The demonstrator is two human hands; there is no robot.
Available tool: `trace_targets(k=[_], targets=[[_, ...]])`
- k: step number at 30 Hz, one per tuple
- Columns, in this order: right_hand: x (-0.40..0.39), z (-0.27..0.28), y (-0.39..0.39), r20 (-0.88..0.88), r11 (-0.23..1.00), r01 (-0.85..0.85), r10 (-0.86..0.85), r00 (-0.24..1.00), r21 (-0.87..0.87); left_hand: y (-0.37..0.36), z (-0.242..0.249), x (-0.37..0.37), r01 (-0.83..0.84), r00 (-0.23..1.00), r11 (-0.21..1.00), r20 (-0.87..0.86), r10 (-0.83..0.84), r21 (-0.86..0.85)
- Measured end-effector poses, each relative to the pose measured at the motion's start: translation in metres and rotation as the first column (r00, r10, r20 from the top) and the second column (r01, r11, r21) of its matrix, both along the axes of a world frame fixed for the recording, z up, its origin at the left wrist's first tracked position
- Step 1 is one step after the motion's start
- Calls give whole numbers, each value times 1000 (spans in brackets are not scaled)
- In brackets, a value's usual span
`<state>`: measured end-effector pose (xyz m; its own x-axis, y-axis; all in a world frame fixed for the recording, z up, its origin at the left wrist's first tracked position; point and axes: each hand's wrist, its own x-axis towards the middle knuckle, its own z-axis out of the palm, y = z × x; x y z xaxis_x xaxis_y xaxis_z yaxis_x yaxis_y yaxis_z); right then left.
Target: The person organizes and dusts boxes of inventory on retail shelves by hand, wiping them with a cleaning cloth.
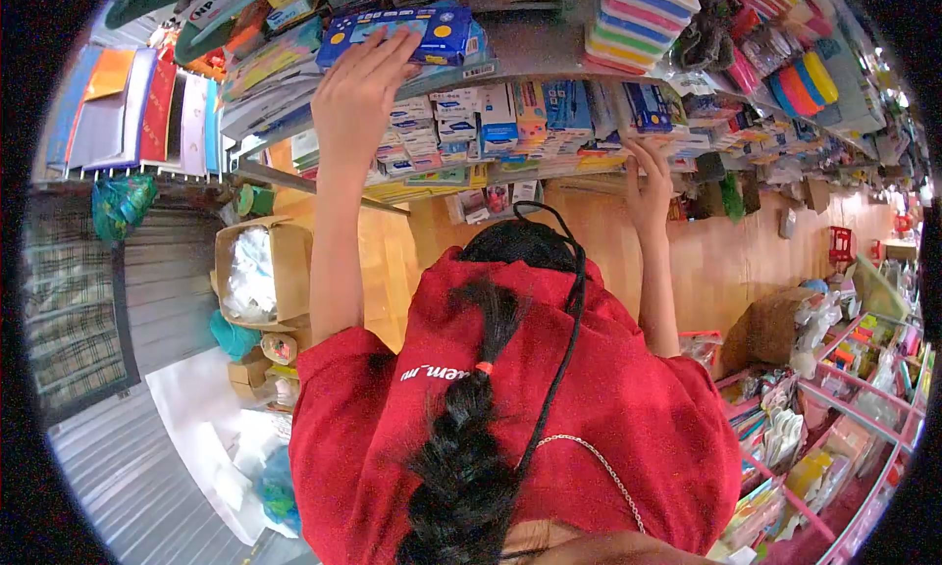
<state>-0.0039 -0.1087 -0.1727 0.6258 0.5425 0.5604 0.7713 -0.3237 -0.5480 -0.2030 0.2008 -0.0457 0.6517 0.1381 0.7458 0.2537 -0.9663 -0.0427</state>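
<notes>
My left hand (363, 89) reaches up to the top shelf and lies over a blue box (446, 33) with yellow dots, its fingers stretched across the face. Under that box is a pile of flat, plastic-wrapped packs (280, 89). Lower and to the right, my right hand (650, 178) is at the front edge of the lower shelf, fingers apart and slightly bent, tips right at the packs there. A dark blue package (649, 108) stands just above its fingertips. Small white-and-blue boxes (456, 124) fill the shelf between the two hands.
A stack of striped colourful pads (643, 21) sits on the top shelf. Folders (128, 109) stand in a rack at left, above an open cardboard box (294, 256) on the floor side. Pink-framed bins (834, 400) with packaged goods are at lower right. Wooden flooring (736, 271) shows below the shelves.
</notes>
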Motion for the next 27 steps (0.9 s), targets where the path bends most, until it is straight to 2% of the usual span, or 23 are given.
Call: trace_targets(k=[3,7,9,10,12,15,16,20,23,24,27], targets=[[-17,13,12,-133,1000,-12,15,991,18,5,0,-3,58,998,996,-11,-57,61],[-48,63,41,-71,990,-101,108,992,101,-3,13,-18,190,981,974,-52,-184,125],[-63,80,52,-26,971,-150,158,987,187,-20,28,-28,324,943,939,-119,-311,114],[-70,90,54,43,966,-187,182,982,178,-29,33,-32,387,915,917,-161,-369,97],[-86,103,52,175,955,-263,237,956,140,-48,32,-33,518,835,855,-237,-497,33],[-96,95,23,150,925,-341,366,919,-168,-71,9,-23,664,698,745,-303,-648,-62],[-98,82,9,54,934,-309,323,945,-182,-77,-5,-14,691,669,719,-310,-676,-76],[-92,57,-29,16,974,-140,145,989,-177,-104,-50,33,770,546,616,-327,-771,-167],[-70,42,-48,21,991,-53,56,998,-119,-123,-76,74,796,517,567,-250,-819,-210],[-59,36,-55,59,989,-22,31,998,-148,-128,-83,85,763,506,562,-247,-826,-318],[-22,21,-73,32,987,16,-11,999,-158,-154,-100,119,703,589,626,-217,-779,-338]])
